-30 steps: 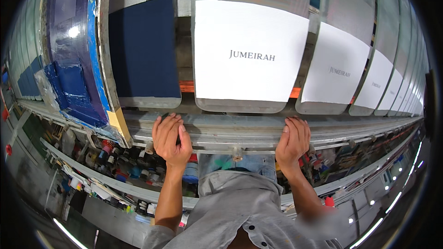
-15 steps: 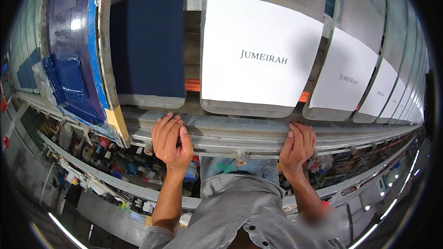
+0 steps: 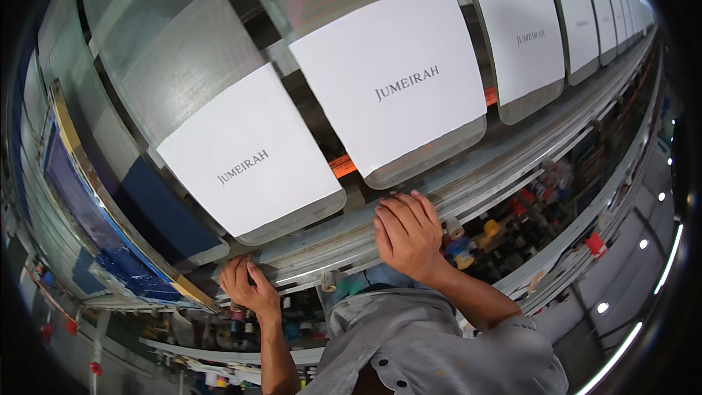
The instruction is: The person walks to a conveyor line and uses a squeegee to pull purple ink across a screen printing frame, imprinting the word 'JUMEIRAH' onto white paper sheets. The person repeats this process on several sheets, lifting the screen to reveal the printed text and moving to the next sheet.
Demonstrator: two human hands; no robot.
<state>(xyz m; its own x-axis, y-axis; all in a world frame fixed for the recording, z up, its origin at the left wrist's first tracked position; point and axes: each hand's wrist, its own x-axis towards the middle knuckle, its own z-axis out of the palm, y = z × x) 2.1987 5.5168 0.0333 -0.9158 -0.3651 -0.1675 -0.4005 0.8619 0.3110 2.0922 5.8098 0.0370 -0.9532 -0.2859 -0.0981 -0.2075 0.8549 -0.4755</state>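
Leftmost, we see the blue-inked screen-printing frame (image 3: 91, 208), then a navy sheet (image 3: 164, 208). Our left hand (image 3: 248, 287) lies bent-fingered on the metal rail (image 3: 314, 249) near one white printed sheet (image 3: 252, 153); our right hand (image 3: 409, 238) likewise. We cannot tell whether either grips.

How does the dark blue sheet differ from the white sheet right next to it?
Colour: the dark blue sheet is dark, while the white sheet is pale.
Marking: the white sheet carries a short line of dark lettering; none shows on the dark blue sheet.
Position: the dark blue sheet is beside the ink-stained frame; the white sheet is farther right.
Shared: both lie flat on boards.
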